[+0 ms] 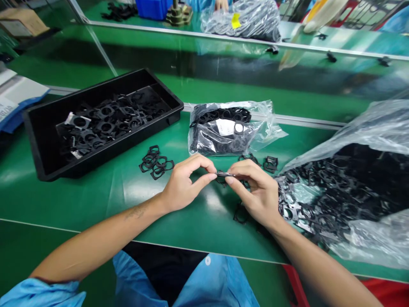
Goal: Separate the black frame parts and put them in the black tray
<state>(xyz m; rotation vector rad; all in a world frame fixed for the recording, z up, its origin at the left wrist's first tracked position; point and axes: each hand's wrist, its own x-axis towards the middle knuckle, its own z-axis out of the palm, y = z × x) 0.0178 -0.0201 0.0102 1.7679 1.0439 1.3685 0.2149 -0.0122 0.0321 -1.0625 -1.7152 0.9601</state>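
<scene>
My left hand (185, 183) and my right hand (258, 192) meet over the green table, fingers pinched together. Between their fingertips they hold a small flat black plastic part (225, 174), seen edge-on. A small pile of black ring-shaped parts (156, 162) lies just left of my left hand. More loose black parts (271, 163) lie beyond and under my right hand.
A black tray (41, 128) holding several black parts sits at the left. A sealed clear bag of parts (230, 128) lies ahead, and a large open bag (377, 128) spills parts at the right. Another person's hand (221, 4) shows at the far edge.
</scene>
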